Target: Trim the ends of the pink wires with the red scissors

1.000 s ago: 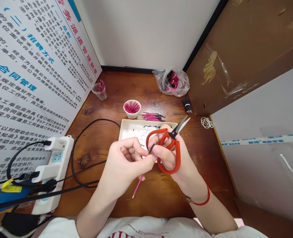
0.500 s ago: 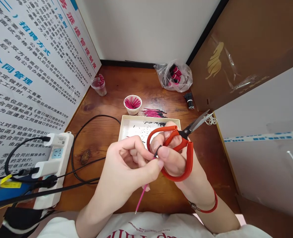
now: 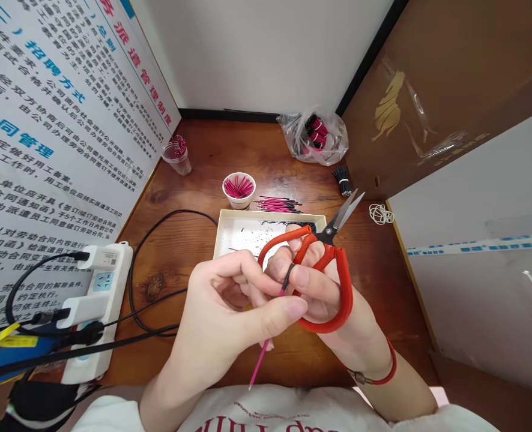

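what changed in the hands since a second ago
The thin pink wire moved nearer the person's body, and more of its black end shows between left hand and right hand. The red-handled metal scissors shifted slightly right with that hand. Both hands keep hold; the round white cup stayed put.

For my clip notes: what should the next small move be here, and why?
Probably, the right hand should pinch the black end and draw it straight. That end looks slightly curved above the pink wire held in the left hand, and the right hand's thumb is close beside it. The scissors point away from it, so cutting seems less immediate.
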The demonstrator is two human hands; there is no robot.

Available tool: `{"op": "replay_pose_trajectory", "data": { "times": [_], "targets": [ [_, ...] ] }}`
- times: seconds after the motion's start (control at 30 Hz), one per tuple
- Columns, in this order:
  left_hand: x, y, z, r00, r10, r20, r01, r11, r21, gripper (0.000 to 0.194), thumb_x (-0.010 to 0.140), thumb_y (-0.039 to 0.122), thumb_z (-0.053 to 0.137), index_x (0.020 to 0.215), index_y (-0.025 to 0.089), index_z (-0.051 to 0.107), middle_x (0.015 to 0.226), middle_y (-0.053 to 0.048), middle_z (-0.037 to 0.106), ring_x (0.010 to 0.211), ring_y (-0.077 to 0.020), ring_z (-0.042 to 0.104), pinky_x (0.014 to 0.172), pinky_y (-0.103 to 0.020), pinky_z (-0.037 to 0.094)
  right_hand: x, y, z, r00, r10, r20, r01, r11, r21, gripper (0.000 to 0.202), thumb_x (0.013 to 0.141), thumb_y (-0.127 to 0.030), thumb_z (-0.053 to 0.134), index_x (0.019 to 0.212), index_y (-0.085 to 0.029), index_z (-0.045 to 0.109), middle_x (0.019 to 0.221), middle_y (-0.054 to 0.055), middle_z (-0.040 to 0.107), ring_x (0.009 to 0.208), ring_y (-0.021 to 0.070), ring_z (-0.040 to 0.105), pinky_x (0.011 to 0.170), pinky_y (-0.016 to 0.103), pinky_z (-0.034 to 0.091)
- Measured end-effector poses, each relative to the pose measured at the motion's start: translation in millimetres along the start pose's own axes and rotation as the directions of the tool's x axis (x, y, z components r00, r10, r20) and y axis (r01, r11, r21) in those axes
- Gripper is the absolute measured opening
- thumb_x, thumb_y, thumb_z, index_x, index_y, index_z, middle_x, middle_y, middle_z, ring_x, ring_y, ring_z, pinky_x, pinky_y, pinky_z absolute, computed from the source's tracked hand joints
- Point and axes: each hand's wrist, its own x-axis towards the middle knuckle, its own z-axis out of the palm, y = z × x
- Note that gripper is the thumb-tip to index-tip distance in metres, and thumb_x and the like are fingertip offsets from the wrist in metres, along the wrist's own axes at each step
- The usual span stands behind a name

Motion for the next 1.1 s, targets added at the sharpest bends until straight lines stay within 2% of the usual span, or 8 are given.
{"op": "replay_pose_trajectory", "data": {
  "times": [0.27, 0.4, 0.53, 0.7, 0.8, 0.93, 1.0, 1.1],
  "targets": [
    [3, 1, 0.3, 1.0, 0.019, 0.018, -0.018, 0.998, -0.054, 0.028, 0.062, 0.03, 0.09, 0.06, 0.021, 0.064, 0.047, 0.006, 0.059, 0.035, -0.0062, 0.048, 0.031, -0.015, 0.033, -1, 6, -4, 0.999, -0.028, -0.042, 0.028, 1.0, 0.0, 0.025, 0.077, -0.042, 0.082, 0.077, -0.024, 0.065, 0.068, -0.003, 0.056, 0.058, 0.0139, 0.053, 0.056, 0.029, 0.052],
    [3, 2, -0.3, 0.999, 0.044, 0.018, -0.043, 0.997, -0.057, 0.025, 0.063, 0.027, 0.089, 0.06, 0.021, 0.066, 0.047, 0.006, 0.059, 0.037, -0.0058, 0.048, 0.033, -0.014, 0.034, -1, 3, -2, 0.999, -0.041, -0.026, 0.041, 0.999, 0.009, 0.022, 0.078, -0.039, 0.083, 0.077, -0.023, 0.067, 0.068, -0.002, 0.06, 0.063, 0.0145, 0.057, 0.063, 0.029, 0.052],
    [4, 3, -0.5, 0.997, 0.082, 0.01, -0.081, 0.996, -0.038, 0.026, 0.061, 0.026, 0.091, 0.058, 0.02, 0.065, 0.047, 0.006, 0.058, 0.04, -0.005, 0.047, 0.037, -0.014, 0.035, 0, -1, 1, 0.997, -0.055, -0.062, 0.057, 0.998, 0.023, 0.025, 0.074, -0.036, 0.086, 0.078, -0.025, 0.064, 0.07, -0.003, 0.063, 0.064, 0.0144, 0.057, 0.061, 0.028, 0.05],
    [10, 0, -3.5, 0.994, 0.11, 0.014, -0.111, 0.994, 0.016, 0.03, 0.063, 0.029, 0.089, 0.057, 0.018, 0.062, 0.048, 0.006, 0.056, 0.041, -0.0044, 0.042, 0.041, -0.017, 0.037, 0, -1, 1, 0.994, -0.051, -0.097, 0.045, 0.997, -0.061, 0.029, 0.074, -0.041, 0.086, 0.076, -0.024, 0.063, 0.068, -0.004, 0.061, 0.06, 0.0126, 0.057, 0.063, 0.029, 0.053],
    [20, -7, -9.8, 0.992, 0.122, 0.013, -0.122, 0.988, 0.097, 0.022, 0.065, 0.026, 0.087, 0.062, 0.018, 0.066, 0.054, 0.004, 0.061, 0.049, -0.0077, 0.052, 0.051, -0.019, 0.047, 3, 4, -8, 0.966, -0.132, -0.221, 0.091, 0.978, -0.187, 0.036, 0.07, -0.036, 0.09, 0.081, -0.025, 0.057, 0.071, -0.005, 0.067, 0.061, 0.0123, 0.06, 0.062, 0.027, 0.052],
    [44, -26, -17.6, 0.993, 0.122, 0.005, -0.121, 0.987, 0.108, 0.015, 0.066, 0.025, 0.083, 0.074, 0.017, 0.074, 0.074, -0.003, 0.075, 0.071, -0.0159, 0.069, 0.07, -0.026, 0.058, 14, 20, -29, 0.92, -0.252, -0.298, 0.117, 0.907, -0.405, 0.047, 0.064, -0.035, 0.092, 0.077, -0.026, 0.048, 0.067, -0.004, 0.071, 0.066, 0.0171, 0.066, 0.067, 0.032, 0.054],
    [58, -37, -19.8, 0.997, 0.078, 0.015, -0.079, 0.993, 0.086, 0.016, 0.063, 0.027, 0.083, 0.072, 0.017, 0.074, 0.068, -0.002, 0.074, 0.065, -0.0157, 0.069, 0.066, -0.026, 0.058, 19, 29, -41, 0.899, -0.293, -0.326, 0.121, 0.88, -0.458, 0.047, 0.065, -0.038, 0.09, 0.077, -0.026, 0.046, 0.069, -0.003, 0.072, 0.066, 0.0182, 0.067, 0.068, 0.033, 0.054],
    [76, -52, -22.7, 0.995, 0.089, -0.045, -0.084, 0.991, 0.109, 0.018, 0.06, 0.027, 0.082, 0.075, 0.017, 0.077, 0.059, -0.002, 0.072, 0.058, -0.0157, 0.066, 0.058, -0.026, 0.056, 19, 40, -58, 0.869, -0.339, -0.361, 0.09, 0.825, -0.558, 0.045, 0.068, -0.04, 0.086, 0.078, -0.025, 0.045, 0.083, 0.002, 0.075, 0.072, 0.0189, 0.067, 0.068, 0.033, 0.053]
  ]
}}
